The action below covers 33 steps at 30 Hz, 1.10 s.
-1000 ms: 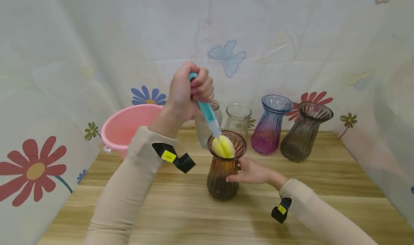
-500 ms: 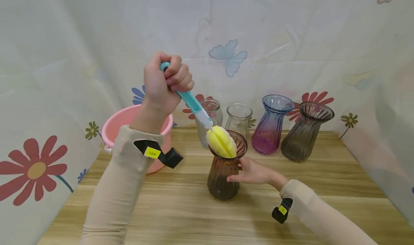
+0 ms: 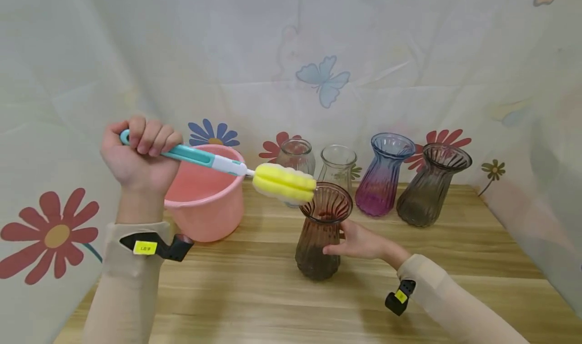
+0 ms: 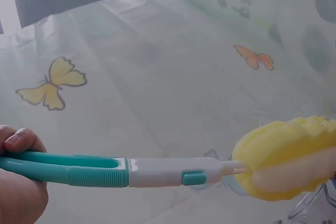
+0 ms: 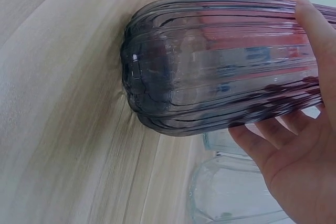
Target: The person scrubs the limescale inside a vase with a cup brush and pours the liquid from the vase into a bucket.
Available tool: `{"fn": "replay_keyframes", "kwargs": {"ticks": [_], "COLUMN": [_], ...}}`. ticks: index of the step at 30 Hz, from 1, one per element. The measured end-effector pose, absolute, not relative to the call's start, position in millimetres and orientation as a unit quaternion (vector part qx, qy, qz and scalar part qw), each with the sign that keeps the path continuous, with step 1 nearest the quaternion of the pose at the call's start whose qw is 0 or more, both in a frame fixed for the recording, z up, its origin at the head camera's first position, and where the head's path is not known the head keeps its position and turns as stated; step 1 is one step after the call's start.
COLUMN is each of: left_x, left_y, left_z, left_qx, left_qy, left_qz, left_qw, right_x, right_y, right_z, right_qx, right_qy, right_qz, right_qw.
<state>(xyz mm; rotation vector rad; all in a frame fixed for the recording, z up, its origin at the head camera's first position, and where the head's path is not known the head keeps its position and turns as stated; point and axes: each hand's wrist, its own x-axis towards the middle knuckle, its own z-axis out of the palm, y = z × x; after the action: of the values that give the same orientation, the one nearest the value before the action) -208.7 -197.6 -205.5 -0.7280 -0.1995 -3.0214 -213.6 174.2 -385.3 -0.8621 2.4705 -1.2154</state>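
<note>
A bottle brush with a teal and white handle and a yellow sponge head [image 3: 284,182] is gripped by the handle's end in my left hand [image 3: 141,154]. It lies nearly level in the head view, its tip overlapping the rim of a brownish ribbed glass vase [image 3: 318,248]. That vase stands upright on the table, and my right hand [image 3: 359,240] holds its side, thumb in front and fingers behind. In the left wrist view the brush handle [image 4: 157,172] runs from my fingers to the sponge. The right wrist view has my right hand [image 5: 299,150] around the ribbed vase [image 5: 210,66].
A pink bucket [image 3: 209,217] stands at the left, behind the brush handle. Along the back are two clear glass vases, one a clear jar-shaped vase [image 3: 336,162], then a blue-purple vase [image 3: 379,182] and a smoky grey vase [image 3: 423,197]. A printed cloth surrounds the wooden table [image 3: 254,303].
My left hand has moved left and lower, drawing the sponge head up out of the brown vase and tipping the brush toward level. My right hand stays on the vase.
</note>
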Motion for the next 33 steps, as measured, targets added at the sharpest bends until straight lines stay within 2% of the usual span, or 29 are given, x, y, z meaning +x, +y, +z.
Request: {"fn": "replay_keyframes", "kwargs": {"ticks": [7,11,15,18,23,28,33], "left_x": [-205,-208,-216,-223,-233,-245,-259], "left_y": [-223,-222,-211,-198,-165,-131,-110], "left_z": [-224,-227,-227,-225,-231,-254,-277], "left_qx": [-0.234,-0.263,-0.299,-0.303,-0.243,-0.166,-0.138], "left_qy": [-0.067,-0.192,-0.381,-0.508,-0.673,-0.749,-0.786], "left_qz": [-0.970,-0.946,-0.873,-0.796,-0.671,-0.603,-0.557], "left_qw": [0.024,-0.009,-0.065,-0.130,-0.191,-0.219,-0.231], "right_x": [-212,-211,-212,-212,-211,-212,-212], "right_y": [172,172,172,172,174,174,174], "right_z": [-388,-389,-390,-390,-388,-388,-391], "right_qx": [-0.293,-0.287,-0.287,-0.289,-0.286,-0.284,-0.281], "right_qy": [0.847,0.852,0.850,0.848,0.847,0.848,0.848], "right_qz": [-0.425,-0.421,-0.424,-0.428,-0.431,-0.430,-0.433], "right_qw": [0.125,0.124,0.122,0.121,0.120,0.123,0.120]}}
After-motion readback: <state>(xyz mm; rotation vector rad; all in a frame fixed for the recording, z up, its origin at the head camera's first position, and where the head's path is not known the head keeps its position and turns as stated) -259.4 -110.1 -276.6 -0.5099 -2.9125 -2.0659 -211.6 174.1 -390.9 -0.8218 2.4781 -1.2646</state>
